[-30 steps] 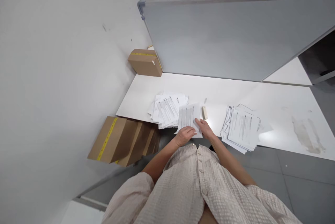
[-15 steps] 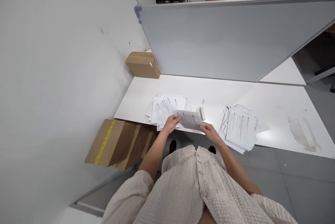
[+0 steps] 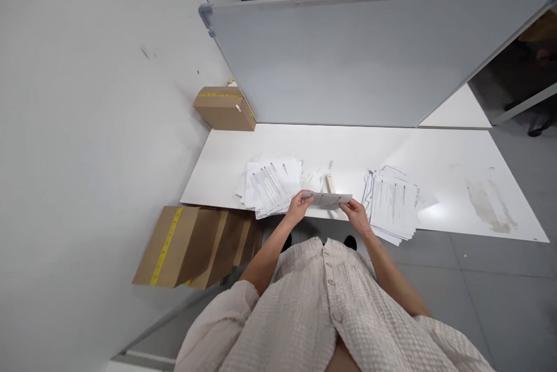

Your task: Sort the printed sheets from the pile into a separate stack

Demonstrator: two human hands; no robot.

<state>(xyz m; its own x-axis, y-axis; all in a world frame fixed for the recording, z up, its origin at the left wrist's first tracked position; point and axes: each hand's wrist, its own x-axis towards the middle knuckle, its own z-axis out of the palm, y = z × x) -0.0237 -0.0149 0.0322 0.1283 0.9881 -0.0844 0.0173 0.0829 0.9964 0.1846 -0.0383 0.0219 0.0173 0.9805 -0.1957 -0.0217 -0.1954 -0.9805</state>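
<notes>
Between my two hands a printed sheet of paper (image 3: 327, 200) is held up over the table's front edge, steeply tilted so that it looks like a narrow strip. My left hand (image 3: 299, 207) pinches its left end, and my right hand (image 3: 355, 215) pinches the right end. Whether it is one sheet or more I cannot tell. To the left lies a spread pile of printed papers (image 3: 270, 183). A second, thicker pile of papers (image 3: 395, 201) lies to the right, sticking out past the front edge. Behind the held sheet sits a small cream-coloured block (image 3: 330, 181).
The white table (image 3: 448, 163) runs along a whiteboard partition (image 3: 331, 64). A taped cardboard box (image 3: 226, 111) stands at its back left corner. More cardboard boxes (image 3: 174, 247) are at the lower left, beside the wall. A stain (image 3: 489, 203) marks the table's right end.
The held paper has tilted from a broad face to a thin strip and shifted slightly right relative to the table. Both hands still grip it. The camera view has shifted a little.
</notes>
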